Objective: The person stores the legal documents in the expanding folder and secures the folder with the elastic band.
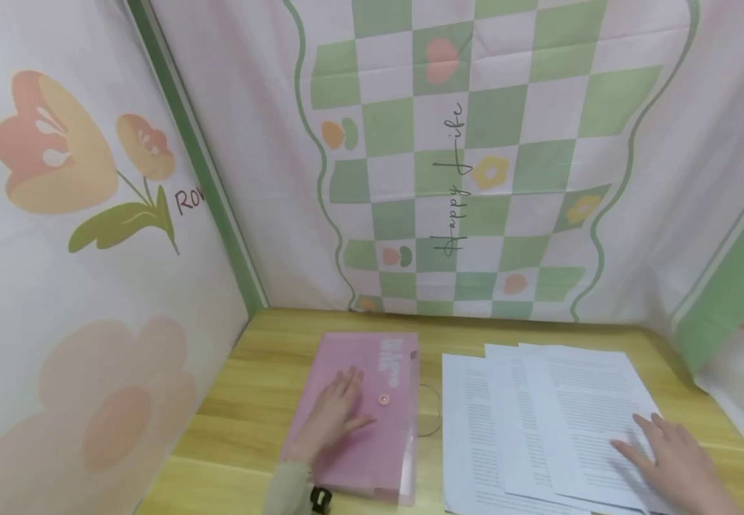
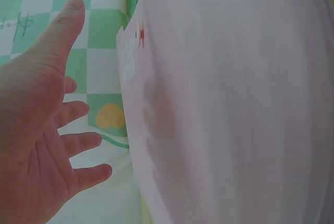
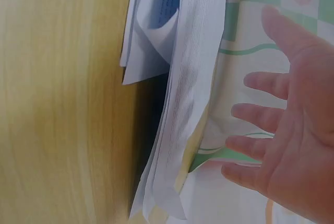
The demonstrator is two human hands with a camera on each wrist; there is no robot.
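Note:
A pink document folder (image 1: 381, 447) with white lettering, a round button (image 1: 383, 400) and a thin cord loop (image 1: 439, 411) at its right side lies on the table. My left hand (image 1: 333, 411) is over its cover, fingers straight; the left wrist view shows a gap between palm and folder. To the right, several printed paper sheets (image 1: 584, 415) lie fanned in overlapping stacks. Over their lower right part is my right hand (image 1: 677, 458), its fingers spread and holding nothing. In the right wrist view some sheets (image 3: 195, 72) stand curved at their edges.
The wood-grain table (image 1: 237, 400) reaches back to a curtain (image 1: 388, 172) with green checks and flowers. Another printed curtain (image 1: 18, 286) hangs along the left, and a green-striped one (image 1: 732, 300) on the right. A small black item (image 1: 321, 499) sits by the left sleeve (image 1: 288, 490).

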